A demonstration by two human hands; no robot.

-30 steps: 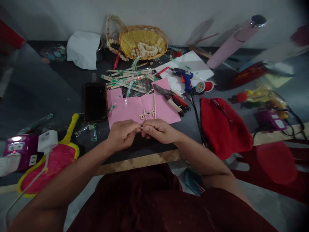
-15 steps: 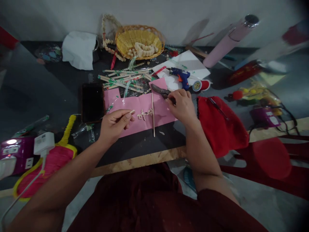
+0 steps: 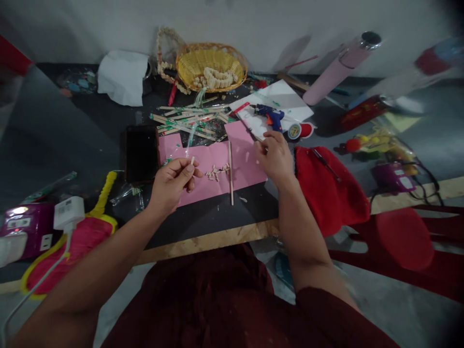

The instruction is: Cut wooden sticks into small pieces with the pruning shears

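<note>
My left hand (image 3: 170, 183) pinches a short pale wooden stick piece (image 3: 192, 160) between thumb and fingers, above the left part of a pink paper sheet (image 3: 203, 191). Over the sheet's right part, my right hand (image 3: 274, 157) is closed around dark metal cutters (image 3: 251, 128), which appear as a thin dark line; the handles are hidden in the palm. Between the hands lies a small heap of cut wooden bits (image 3: 214, 172). Beside it a longer wooden stick (image 3: 231, 179) lies across the paper and past its near edge.
Behind the paper lie several wrapped wooden chopsticks (image 3: 181, 121), a yellow basket (image 3: 188, 55), and a blue glue gun (image 3: 270, 115) near a red thread spool (image 3: 306, 130). A phone (image 3: 141, 154) sits left; a red cloth (image 3: 326, 193) and a pink flask (image 3: 337, 72) stand right.
My left hand has turned the stick piece more upright. My right hand has moved slightly right and down, turning the cutters from flat to edge-on. The view has shifted a little.
</note>
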